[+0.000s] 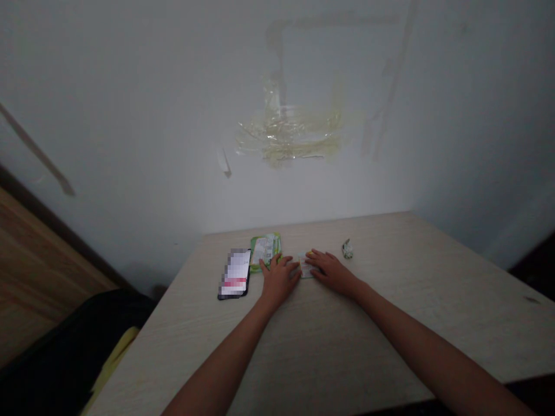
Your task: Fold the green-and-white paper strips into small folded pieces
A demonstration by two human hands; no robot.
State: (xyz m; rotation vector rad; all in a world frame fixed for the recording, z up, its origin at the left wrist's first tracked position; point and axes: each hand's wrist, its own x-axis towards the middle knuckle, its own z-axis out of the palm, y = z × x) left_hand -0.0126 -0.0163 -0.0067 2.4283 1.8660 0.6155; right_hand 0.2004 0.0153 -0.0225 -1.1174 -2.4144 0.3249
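Note:
My left hand (280, 279) lies on the table with its fingers spread. Its fingertips reach the lower edge of a green packet (265, 251) with a white label, and its other side borders a small pale printed sheet (306, 270). Across that sheet rests my right hand (330, 271), fingers stretched out and apart, covering its right part. Whether the sheet is paper or a flat wrapper, I cannot tell. Left of the packet, a phone (235, 274) in a dark case lies with its screen lit and blurred.
A small crumpled green-and-white wad (347, 249) sits right of my right hand. The light wooden table (390, 242) meets a wall (151, 115) with old tape (295, 136) on it. Dark and yellow cloth (115, 355) and wooden panelling (26, 254) are at the left.

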